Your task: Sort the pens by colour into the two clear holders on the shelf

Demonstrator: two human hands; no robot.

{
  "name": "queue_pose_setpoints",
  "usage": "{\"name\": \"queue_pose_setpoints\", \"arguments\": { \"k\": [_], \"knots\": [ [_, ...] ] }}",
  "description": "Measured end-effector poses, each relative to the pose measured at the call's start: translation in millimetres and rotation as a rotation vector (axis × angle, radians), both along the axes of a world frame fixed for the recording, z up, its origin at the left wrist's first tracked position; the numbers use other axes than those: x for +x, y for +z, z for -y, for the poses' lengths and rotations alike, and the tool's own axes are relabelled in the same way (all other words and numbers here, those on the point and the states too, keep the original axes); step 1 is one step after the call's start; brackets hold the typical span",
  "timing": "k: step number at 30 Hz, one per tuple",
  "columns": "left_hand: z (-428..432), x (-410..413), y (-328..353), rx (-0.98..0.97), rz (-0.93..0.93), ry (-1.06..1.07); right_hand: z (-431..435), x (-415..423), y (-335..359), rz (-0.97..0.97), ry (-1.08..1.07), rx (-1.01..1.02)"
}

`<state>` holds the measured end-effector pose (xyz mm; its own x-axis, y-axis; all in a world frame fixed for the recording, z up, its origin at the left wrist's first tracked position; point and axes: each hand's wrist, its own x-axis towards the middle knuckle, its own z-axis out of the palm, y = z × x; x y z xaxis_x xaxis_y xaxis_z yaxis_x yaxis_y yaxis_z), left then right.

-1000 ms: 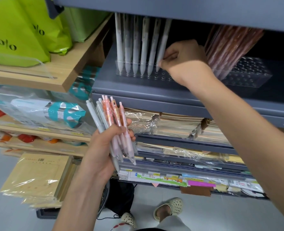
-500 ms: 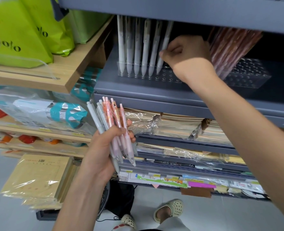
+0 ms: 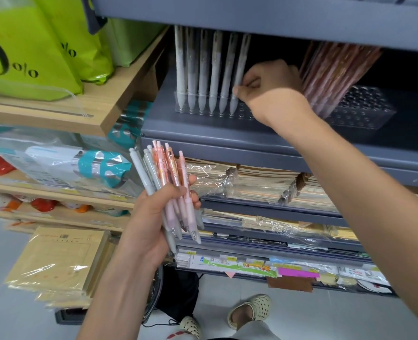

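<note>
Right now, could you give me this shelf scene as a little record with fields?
Left clear plastic holder: six white pens upright, front row
Right clear plastic holder: reddish-brown pens, leaning
Left hand: grips a bunch of pink and white plastic pens
Right hand: pinches the rightmost white pen
Support: grey metal shelf

The front green bag (image 3: 19,57), on the wooden shelf (image 3: 119,94) at top left, carries black print reading "o/o" after a large round character cut off by the frame edge. The green bag behind it (image 3: 80,28) shows "/o". The kraft pack (image 3: 60,256) bears a square code and small print, too small to read.
</note>
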<state>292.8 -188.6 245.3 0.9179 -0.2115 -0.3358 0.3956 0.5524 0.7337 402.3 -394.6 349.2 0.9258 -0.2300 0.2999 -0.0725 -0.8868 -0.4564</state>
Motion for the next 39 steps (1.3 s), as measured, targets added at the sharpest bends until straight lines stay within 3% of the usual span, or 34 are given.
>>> {"name": "queue_pose_setpoints", "arguments": {
  "k": [21, 26, 32, 39],
  "knots": [
    [3, -16, 3, 0.044, -0.007, 0.001, 8, 0, 3, -0.063, 0.019, 0.086],
    [2, -19, 9, 0.072, 0.023, -0.003, 11, -38, -11, 0.167, 0.084, 0.409],
    [19, -19, 13, 0.095, 0.058, -0.046, 4, -95, -26, -0.34, 0.365, 0.544],
    [49, -20, 12, 0.107, 0.038, -0.153, 28, -118, -29, -0.299, 0.308, 0.831]
  ]
}}
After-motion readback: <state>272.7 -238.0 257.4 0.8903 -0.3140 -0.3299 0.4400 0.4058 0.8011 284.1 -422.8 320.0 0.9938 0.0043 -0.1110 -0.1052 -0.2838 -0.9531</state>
